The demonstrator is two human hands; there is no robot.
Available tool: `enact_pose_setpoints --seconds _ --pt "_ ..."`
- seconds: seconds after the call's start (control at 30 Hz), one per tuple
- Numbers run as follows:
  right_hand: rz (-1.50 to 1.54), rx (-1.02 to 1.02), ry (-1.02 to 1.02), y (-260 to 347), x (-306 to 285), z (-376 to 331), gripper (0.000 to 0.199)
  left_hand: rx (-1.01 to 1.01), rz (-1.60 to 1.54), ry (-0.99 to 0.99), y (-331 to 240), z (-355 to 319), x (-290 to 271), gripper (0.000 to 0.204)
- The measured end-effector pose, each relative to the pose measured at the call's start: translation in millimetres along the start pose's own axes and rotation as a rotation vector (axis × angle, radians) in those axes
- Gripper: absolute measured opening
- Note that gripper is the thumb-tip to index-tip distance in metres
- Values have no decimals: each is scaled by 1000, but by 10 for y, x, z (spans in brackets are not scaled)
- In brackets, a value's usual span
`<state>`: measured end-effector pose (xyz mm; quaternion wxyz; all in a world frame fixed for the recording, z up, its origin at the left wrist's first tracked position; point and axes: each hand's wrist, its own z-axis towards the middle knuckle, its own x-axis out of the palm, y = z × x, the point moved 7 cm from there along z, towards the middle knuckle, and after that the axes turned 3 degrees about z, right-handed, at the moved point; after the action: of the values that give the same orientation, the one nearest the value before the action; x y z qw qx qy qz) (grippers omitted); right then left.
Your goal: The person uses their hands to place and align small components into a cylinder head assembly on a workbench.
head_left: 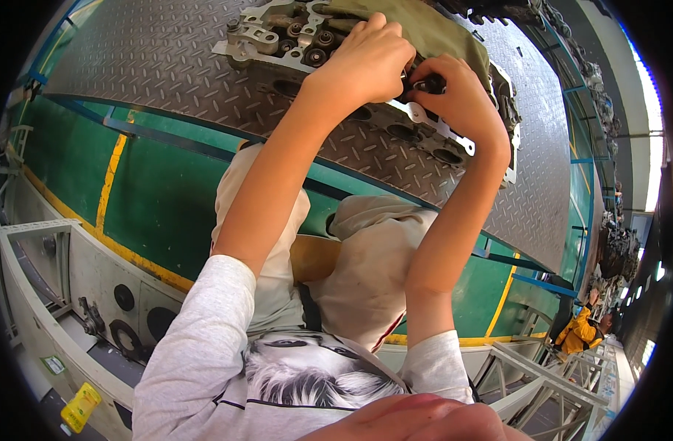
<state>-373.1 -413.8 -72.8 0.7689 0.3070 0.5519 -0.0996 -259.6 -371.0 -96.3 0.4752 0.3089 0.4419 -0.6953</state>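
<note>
A metal engine cylinder head (436, 136) with round bores and valve parts lies on a diamond-plate steel tabletop. Over its far side is draped an olive-green cloth (454, 33). My left hand (373, 59) is closed above the middle of the cylinder head, its curled fingertips hidden behind the knuckles. Just to its right, my right hand (461, 95) bends thumb and fingers toward each other around a small dark spot in the casting. What the fingers pinch there is too small to tell. Several round valve parts (316, 57) show left of my left hand.
The tabletop (167, 62) has a blue frame edge (182, 145) close to my knees. Behind me stand grey metal racks (123, 294), with a yellow bottle (81, 406) at lower left. At far right, a person in a yellow jacket (579, 331) is near rows of metal parts.
</note>
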Motion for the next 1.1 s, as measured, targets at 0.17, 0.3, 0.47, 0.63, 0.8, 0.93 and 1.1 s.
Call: enact_pose_setpoints --seconds 0.17,0.3,0.47,0.63,0.8,0.93,1.1 --pt "202 202 -10 -60 -78 -25 26 9 -13 30 -29 17 -6 24" --pt "170 167 -17 -33 -103 -20 27 34 17 -16 -23 17 -1 21" --pt "156 172 -45 -56 -83 1 30 89 -22 -33 40 31 12 20" --pt "200 141 -104 -89 -98 2 31 116 -84 -80 51 10 -17 22" --pt "169 201 -71 -95 -111 -10 29 110 -90 -80 62 6 -27 21" --pt "183 197 -77 -105 -113 -12 28 101 -77 -87 70 9 -38 21" --pt "134 194 -53 -70 -106 7 28 121 -86 -83 65 13 -31 22"
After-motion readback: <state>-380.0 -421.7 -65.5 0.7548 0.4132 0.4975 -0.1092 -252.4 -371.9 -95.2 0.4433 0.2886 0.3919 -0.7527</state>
